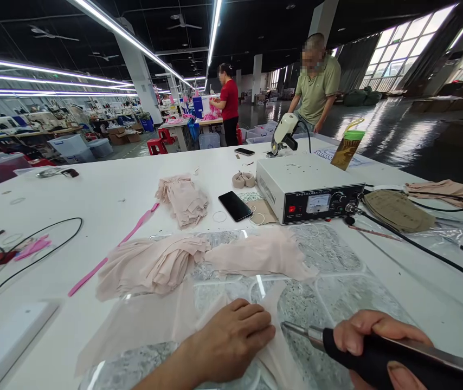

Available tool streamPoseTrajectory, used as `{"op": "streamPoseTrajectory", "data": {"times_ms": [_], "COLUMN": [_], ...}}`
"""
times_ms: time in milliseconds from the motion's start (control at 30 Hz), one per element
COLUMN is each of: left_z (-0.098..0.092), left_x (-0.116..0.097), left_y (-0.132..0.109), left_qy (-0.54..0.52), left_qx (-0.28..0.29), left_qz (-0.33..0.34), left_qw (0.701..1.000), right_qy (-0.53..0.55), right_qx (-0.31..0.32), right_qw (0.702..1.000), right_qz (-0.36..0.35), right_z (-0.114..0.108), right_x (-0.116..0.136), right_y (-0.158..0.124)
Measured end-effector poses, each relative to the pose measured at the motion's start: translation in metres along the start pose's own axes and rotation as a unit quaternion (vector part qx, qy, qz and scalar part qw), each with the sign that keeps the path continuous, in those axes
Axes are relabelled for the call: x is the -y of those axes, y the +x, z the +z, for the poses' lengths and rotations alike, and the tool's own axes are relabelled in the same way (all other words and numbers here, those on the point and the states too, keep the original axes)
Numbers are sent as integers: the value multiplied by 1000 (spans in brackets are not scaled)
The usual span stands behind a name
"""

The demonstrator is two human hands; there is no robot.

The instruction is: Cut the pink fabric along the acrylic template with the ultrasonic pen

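Note:
My left hand (235,338), fingers curled and held together, presses a thin pale pink fabric piece (281,352) against the grey marbled mat (337,303). My right hand (378,346) grips the black handle of a handheld ultrasonic cutter (361,346). Its pointed metal tip is just to the right of my left fingers, beside the fabric's edge. A wider sheer pink sheet (134,325) spreads to the left of my left hand. Beyond my hands lie a fanned stack of pink fabric pieces (154,265) and a flatter pile (259,254).
Behind the mat stand a control box (321,200) with a meter, a black phone (235,206) and a bunched fabric stack (182,200). A black cable (418,249) crosses the right side. A white machine (284,132), a green-lidded bottle (347,149) and two people are farther back.

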State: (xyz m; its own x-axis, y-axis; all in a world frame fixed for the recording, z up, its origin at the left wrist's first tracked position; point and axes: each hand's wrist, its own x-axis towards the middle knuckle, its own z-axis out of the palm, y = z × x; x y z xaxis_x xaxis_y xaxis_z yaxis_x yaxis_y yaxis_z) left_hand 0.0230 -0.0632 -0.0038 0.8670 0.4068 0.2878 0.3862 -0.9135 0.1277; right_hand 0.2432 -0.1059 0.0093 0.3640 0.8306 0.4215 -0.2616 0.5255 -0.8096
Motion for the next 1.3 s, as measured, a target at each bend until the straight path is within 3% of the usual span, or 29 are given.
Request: {"op": "streamPoseTrajectory", "data": {"times_ms": [167,300,733,900,1100,1300], "left_z": [-7,-9,-3,-5,-8,-10], "left_x": [4,7,11,12,10,11], "left_y": [3,5,4,7,9,11], "left_qy": [-21,-9,-1,-7,-19,-36], "left_qx": [-29,-5,9,17,16,35], "left_qz": [5,18,43,45,37,40], "left_qw": [999,1000,999,999,999,998], "right_qy": [51,56,57,60,47,16], "right_qx": [-31,-28,-24,-27,24,75], "right_qw": [998,997,997,997,998,996], "right_qz": [-38,-47,-48,-39,20,41], "right_z": [8,13,15,10,-3,-11], "right_x": [-20,-34,-35,-23,6,10], "right_y": [15,20,21,17,-4,-15]}}
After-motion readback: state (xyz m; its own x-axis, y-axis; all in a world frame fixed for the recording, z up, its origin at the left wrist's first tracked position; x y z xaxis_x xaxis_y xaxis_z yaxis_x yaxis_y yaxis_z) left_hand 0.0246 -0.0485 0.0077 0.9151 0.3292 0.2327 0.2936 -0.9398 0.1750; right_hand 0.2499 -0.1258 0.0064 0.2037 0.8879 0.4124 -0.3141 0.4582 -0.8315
